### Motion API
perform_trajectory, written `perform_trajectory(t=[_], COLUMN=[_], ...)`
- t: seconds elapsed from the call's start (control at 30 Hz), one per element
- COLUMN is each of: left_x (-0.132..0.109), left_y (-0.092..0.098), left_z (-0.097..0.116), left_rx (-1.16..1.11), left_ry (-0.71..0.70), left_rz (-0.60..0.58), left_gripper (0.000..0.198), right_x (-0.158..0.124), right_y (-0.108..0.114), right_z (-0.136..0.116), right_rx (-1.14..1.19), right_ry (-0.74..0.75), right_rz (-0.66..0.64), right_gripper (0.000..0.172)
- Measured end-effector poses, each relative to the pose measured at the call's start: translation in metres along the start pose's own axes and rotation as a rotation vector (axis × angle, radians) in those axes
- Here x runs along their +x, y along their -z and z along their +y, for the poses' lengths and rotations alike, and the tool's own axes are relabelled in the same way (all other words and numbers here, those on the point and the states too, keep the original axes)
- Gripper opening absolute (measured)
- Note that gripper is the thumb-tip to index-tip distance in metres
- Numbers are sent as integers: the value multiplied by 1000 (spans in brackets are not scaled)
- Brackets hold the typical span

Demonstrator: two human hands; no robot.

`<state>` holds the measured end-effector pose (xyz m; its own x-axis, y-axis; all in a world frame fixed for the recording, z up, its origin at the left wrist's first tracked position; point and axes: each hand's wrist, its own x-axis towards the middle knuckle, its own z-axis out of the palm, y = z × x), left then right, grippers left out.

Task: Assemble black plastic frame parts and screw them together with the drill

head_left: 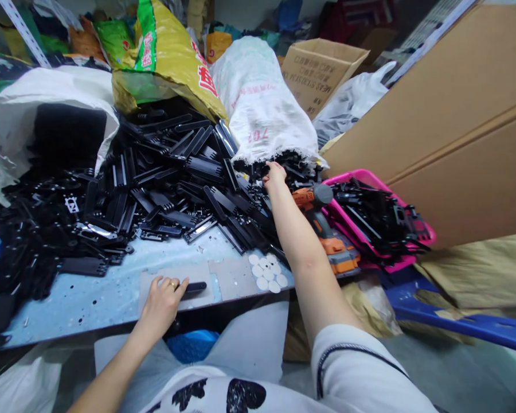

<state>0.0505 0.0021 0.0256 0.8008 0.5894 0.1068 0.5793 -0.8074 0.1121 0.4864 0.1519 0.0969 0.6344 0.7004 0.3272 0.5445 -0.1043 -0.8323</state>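
Left hand (161,301), grip narrow on one black piece (196,287) at seven o'clock! Right hand (275,174) at the white sack's (262,97) mouth, one o'clock, grip unclear. One piece taken up; a heap (155,198) at ten remains!

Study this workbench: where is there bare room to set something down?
Mostly bare: the speckled light-blue tabletop between the heaped black plastic parts and the left hand; also the grey sheet between the black piece at that hand and the round white discs. Crowded: the rear, up to the white woven sack by the right hand, and the pink plastic basket.
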Motion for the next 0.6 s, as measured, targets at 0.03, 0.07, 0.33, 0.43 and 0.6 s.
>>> perform_trajectory(t=[0.03, 0.07, 0.33, 0.43, 0.6], left_x=[-1, -2, 10, 16, 23], left_y=[1, 1, -5, -8, -2], left_z=[0, -1, -1, -1, 3], left_rx=[-6, -20, -328, -391, -361], left_ry=[23, 50, 38, 33, -8], left_rz=[-14, -26, -128, -142, -203], left_gripper=[41, 38, 35, 29, 31], right_x=[-19, -42, -243, -269, -287], right_y=[-5, -9, 28, 46, 44], right_z=[-3, -7, -27, -28, -24], right_rx=[75, 131, 360, 16, -388], right_ry=[-55, -104, -150, 134, 602], right_rz=[-39, -82, -956, -1123, -1205], right_gripper=[44, 41, 52, 42, 28])
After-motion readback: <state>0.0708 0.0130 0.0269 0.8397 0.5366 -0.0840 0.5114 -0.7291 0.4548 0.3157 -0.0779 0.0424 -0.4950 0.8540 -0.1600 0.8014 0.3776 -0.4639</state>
